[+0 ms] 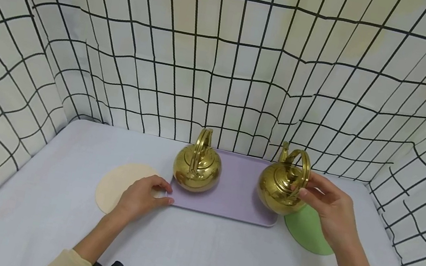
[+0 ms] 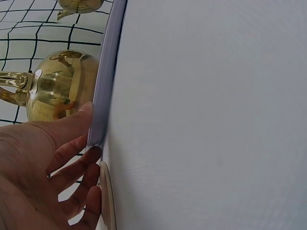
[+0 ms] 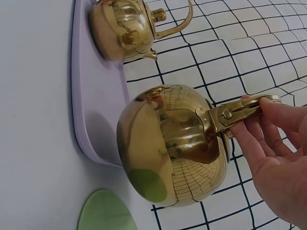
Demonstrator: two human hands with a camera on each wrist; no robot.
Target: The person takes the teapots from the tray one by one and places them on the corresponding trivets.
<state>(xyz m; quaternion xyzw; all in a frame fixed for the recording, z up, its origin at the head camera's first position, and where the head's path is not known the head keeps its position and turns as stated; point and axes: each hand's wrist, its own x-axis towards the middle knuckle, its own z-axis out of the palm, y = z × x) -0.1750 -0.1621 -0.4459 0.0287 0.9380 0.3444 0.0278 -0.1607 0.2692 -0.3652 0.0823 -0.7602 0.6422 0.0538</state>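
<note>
By its handle my right hand grips a shiny brass kettle. In the right wrist view this kettle hangs raised over the right end of the lilac tray, its shadow falling on the tray. My left hand holds the tray at its front left corner, thumb along the front rim and fingers at the side. A second brass kettle stands upright on the tray's left end, close to the left hand, with its handle up.
A round cream mat lies left of the tray, partly under the left hand. A round green mat lies to the right, partly covered by the right hand and kettle. Black grid netting over white cloth walls the white table.
</note>
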